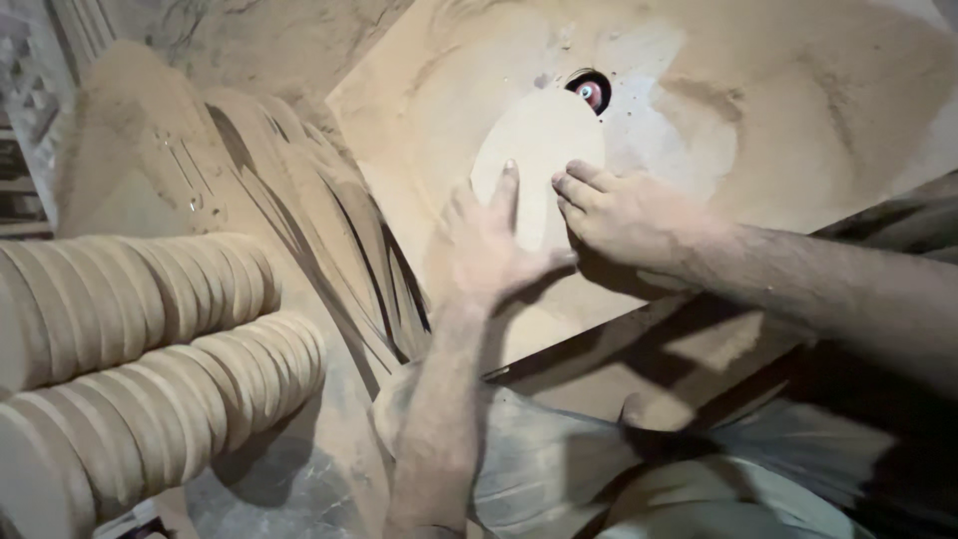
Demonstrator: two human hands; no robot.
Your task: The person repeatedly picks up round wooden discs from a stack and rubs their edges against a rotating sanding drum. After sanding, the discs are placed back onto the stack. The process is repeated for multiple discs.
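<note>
The left hand (pixel 489 245) lies flat, fingers spread, pressing on a pale wooden disc (pixel 534 150); the right hand (pixel 619 215) rests beside it, fingers loosely curled onto the disc's edge, gripping nothing. The disc is smooth, round and thin, lying on a dust-coated table (pixel 798 110). Just beyond the fingertips, a red-tipped cutter (pixel 591 93) pokes through a hole. Well left of the hands, stacked discs (pixel 130 299) form ribbed rolls.

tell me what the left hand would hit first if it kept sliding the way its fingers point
The left hand lies flat on the round wooden disc, fingers pointing up the dusty table. Straight on, it would probably reach the red spinning cutter at the disc's far edge, though depth is hard to judge.
</note>
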